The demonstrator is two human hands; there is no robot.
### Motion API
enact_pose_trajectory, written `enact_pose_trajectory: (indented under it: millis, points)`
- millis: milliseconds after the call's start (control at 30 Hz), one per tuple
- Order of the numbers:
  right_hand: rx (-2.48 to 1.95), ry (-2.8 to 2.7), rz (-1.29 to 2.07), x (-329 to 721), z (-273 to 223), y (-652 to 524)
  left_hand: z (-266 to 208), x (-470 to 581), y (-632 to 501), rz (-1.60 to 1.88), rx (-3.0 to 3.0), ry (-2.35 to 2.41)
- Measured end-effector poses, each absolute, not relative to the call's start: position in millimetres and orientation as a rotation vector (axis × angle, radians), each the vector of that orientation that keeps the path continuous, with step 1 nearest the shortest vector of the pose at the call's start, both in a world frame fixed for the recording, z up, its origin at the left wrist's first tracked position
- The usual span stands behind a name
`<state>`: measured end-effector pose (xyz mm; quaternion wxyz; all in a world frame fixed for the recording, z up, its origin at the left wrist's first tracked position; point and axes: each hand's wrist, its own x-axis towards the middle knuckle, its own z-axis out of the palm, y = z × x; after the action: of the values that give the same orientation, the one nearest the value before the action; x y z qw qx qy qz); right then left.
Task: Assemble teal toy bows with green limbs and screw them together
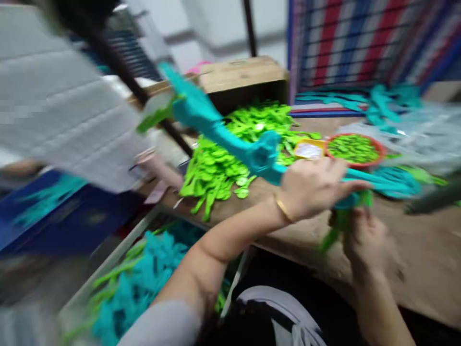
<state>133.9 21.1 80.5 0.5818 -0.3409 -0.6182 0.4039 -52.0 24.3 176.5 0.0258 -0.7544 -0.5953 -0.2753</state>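
A long turquoise plastic piece slants from the upper left to the right, with a green part at its far end. My left hand, with a yellow bangle at the wrist, is closed around its near section. Just below, my right hand is closed at a bright green plastic piece at the turquoise piece's near end. Motion blurs the right fingers, and the joint between the parts is partly hidden. Behind the hands lies a heap of green plastic pieces on the wooden table.
An open cardboard box stands behind the heap. A red-rimmed bowl of small green parts sits beside a yellow tray. Below left, a bin holds turquoise and green pieces. Clear plastic bags lie at the right.
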Motion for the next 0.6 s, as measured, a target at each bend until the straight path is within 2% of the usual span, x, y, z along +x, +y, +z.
enact_pose_trajectory:
  millis: [200,433,600]
  points:
    - [-0.893,-1.177,1.434,154,94,14,188,-13,50,-0.688,-2.450,-1.580]
    - [-1.046,-1.369,1.459,173,120,6,188,-14,46,-0.537,-2.581,-1.561]
    - [-1.108,-1.400,1.638,178,125,9,197,-7,56,-0.078,-2.659,-1.544]
